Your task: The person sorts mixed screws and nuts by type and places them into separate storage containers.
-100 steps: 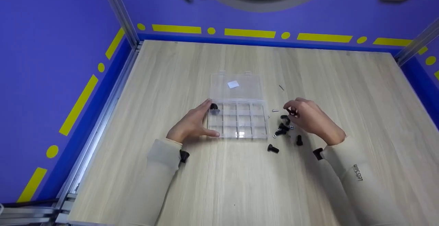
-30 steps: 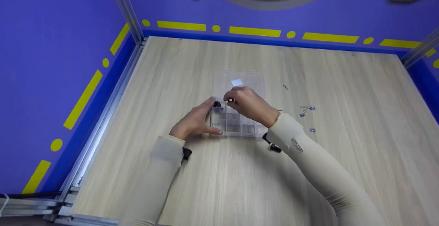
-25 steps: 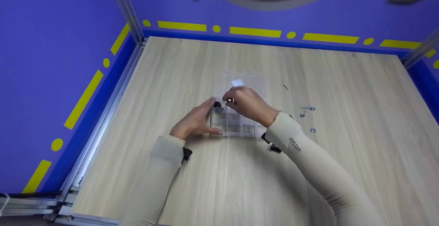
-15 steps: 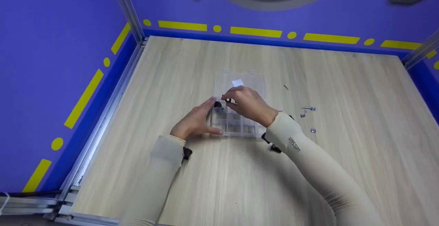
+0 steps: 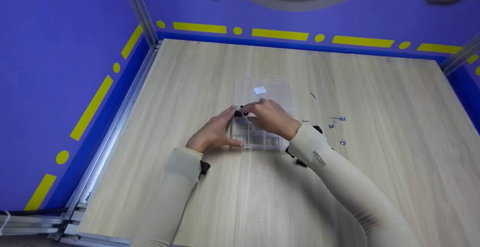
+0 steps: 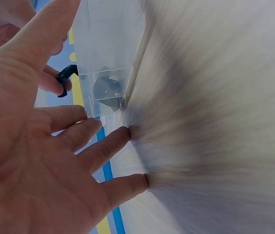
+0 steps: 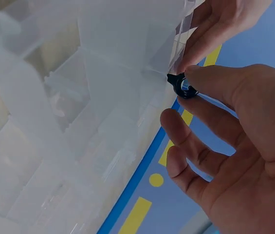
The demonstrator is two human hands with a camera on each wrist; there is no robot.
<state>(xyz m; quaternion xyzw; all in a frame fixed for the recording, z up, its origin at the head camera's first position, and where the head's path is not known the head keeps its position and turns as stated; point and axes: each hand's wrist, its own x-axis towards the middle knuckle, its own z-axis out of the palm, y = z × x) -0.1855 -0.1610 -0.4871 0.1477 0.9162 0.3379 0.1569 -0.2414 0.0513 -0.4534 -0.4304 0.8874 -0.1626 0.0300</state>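
A clear plastic compartment box [image 5: 256,140] has its lid [image 5: 275,91] folded back on the table. My left hand [image 5: 213,130] braces the box's left side, fingers spread and nearly straight, thumb along the front edge. My right hand [image 5: 272,117] is over the back-left part of the box. Between thumb and forefinger it pinches a small black ring-shaped part with a tab [image 7: 184,87], seen edge-on in the left wrist view. Dark parts [image 6: 106,90] lie in the back-left compartment, near the left fingertips. My right hand and forearm cover some other compartments.
Right of the box lie a silver bolt [image 5: 338,119], small nuts [image 5: 331,126], a larger nut [image 5: 343,142], a short pin [image 5: 306,120] and a thin screw [image 5: 313,95]. A black part [image 5: 300,162] shows beneath the right sleeve. A white paper label [image 5: 259,90] is on the lid.
My right hand has come left from the loose parts to the box with the black ring-shaped part. In the last half second its fingers dip slightly toward the back-left compartment. My left hand stays put.
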